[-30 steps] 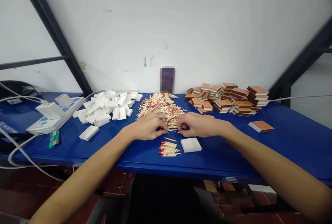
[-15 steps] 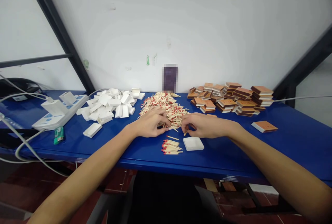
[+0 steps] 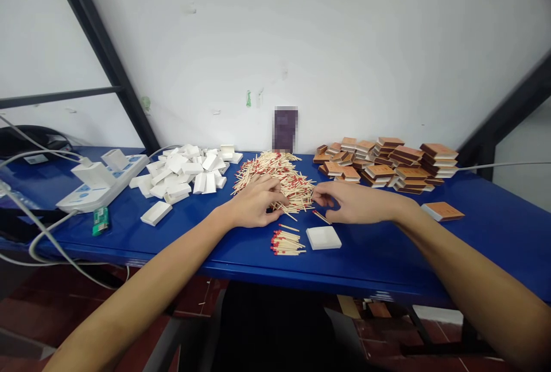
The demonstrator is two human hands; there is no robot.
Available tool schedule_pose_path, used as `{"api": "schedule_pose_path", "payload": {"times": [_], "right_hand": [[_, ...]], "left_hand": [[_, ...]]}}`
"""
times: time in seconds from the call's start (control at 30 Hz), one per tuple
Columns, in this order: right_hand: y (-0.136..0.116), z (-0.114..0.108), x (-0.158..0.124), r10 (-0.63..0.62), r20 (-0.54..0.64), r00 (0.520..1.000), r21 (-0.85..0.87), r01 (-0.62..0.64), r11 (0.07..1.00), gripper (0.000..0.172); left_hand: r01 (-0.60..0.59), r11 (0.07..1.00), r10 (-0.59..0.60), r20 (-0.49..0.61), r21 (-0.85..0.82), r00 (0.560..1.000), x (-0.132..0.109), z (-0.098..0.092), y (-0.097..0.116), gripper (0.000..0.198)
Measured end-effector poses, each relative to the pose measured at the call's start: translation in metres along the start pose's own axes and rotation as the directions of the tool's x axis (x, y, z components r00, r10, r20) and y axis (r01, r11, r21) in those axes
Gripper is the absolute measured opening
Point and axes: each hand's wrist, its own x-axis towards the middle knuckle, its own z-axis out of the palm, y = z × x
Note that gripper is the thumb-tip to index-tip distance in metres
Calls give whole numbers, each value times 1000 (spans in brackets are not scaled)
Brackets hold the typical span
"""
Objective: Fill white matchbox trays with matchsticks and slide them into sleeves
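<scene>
A heap of red-tipped matches [image 3: 275, 168] lies in the middle of the blue table. My left hand [image 3: 257, 202] rests on the heap's near left edge, fingers curved and thumb apart from the index finger. At the heap's right side is my right hand [image 3: 344, 200], its thumb and index finger apart. Just below those fingers lie a few loose matches [image 3: 322, 217], close to the thumb. Nearer to me, a small bunch of matches [image 3: 287, 243] lies with heads to the left. Beside it sits a white matchbox tray [image 3: 323, 237].
White matchbox trays [image 3: 185, 168] are piled at the left, one lying apart [image 3: 155, 213]. Orange-brown matchboxes [image 3: 383, 162] are stacked at the right, with a single matchbox [image 3: 443, 211] in front. A power strip [image 3: 103, 185] with cables and a green packet [image 3: 100, 221] are far left.
My right hand has shifted slightly right and its pinched fingers have parted; loose matches now show below them. My left hand stays at the heap. The whole view has shifted slightly.
</scene>
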Motion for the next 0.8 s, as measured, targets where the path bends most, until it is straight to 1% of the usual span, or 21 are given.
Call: {"api": "schedule_pose_path", "payload": {"times": [0.07,0.13,0.2,0.3,0.43,0.53,0.67,0.8], "right_hand": [[0,1,1,38,5,999,-27,-38,999,13],[1,4,4,55,38,998,-42,-54,998,19],[3,6,6,60,76,995,-38,-58,998,17],[4,7,7,50,96,994,2,-50,999,14],[-4,7,10,-23,86,996,67,18,998,21],[-11,12,18,-79,54,995,103,74,992,25],[-17,23,32,-169,37,985,149,162,976,24],[-23,30,38,-190,3,982,182,187,966,23]], "left_hand": [[-14,1000,14,2,21,1000,0,0,0,21],[-28,999,28,-4,42,1000,0,0,0,21],[-37,997,37,-6,63,999,0,0,-1,21],[-52,995,52,-5,90,999,0,0,-1,21],[-76,991,79,-20,110,997,0,0,-2,19],[-100,988,106,-48,114,993,1,2,-4,17],[-107,989,113,-61,101,992,1,4,-5,15],[-97,990,102,-51,102,993,2,3,-4,12]]}}
